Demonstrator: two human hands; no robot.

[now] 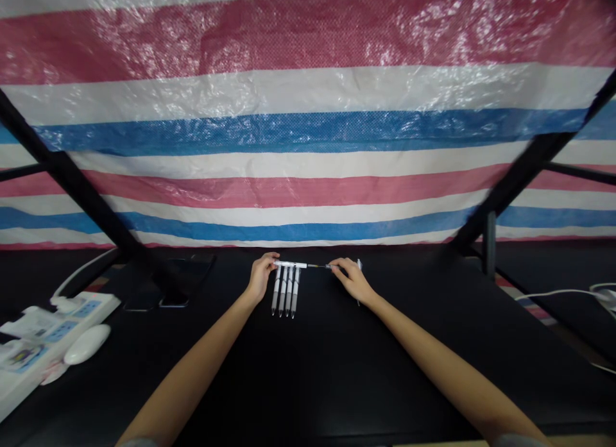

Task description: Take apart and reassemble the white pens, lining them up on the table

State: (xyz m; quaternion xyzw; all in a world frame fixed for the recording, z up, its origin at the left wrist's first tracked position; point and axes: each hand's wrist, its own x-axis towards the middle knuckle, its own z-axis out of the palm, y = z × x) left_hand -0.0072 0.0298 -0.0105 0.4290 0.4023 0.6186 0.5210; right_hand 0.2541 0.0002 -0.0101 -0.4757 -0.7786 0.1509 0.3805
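Note:
My left hand (pixel 261 275) pinches the left end of a white pen barrel (pixel 292 265), held level. From the barrel's right end a thin refill (pixel 317 266) sticks out, and the fingers of my right hand (pixel 350 278) are closed on its far end. Just below the barrel, several white and grey pens (pixel 288 293) lie side by side on the black table, tips towards me. Another thin white item (pixel 359 265) shows just behind my right hand, partly hidden by it.
At the left stand a white power strip (pixel 72 325) with plugs and a white mouse (pixel 87 344). Dark flat devices (pixel 173 301) lie beside the left black frame bar (pixel 96 197). A striped sheet (pixel 308 190) hangs behind the black table (pixel 308 383). White cables run at the right.

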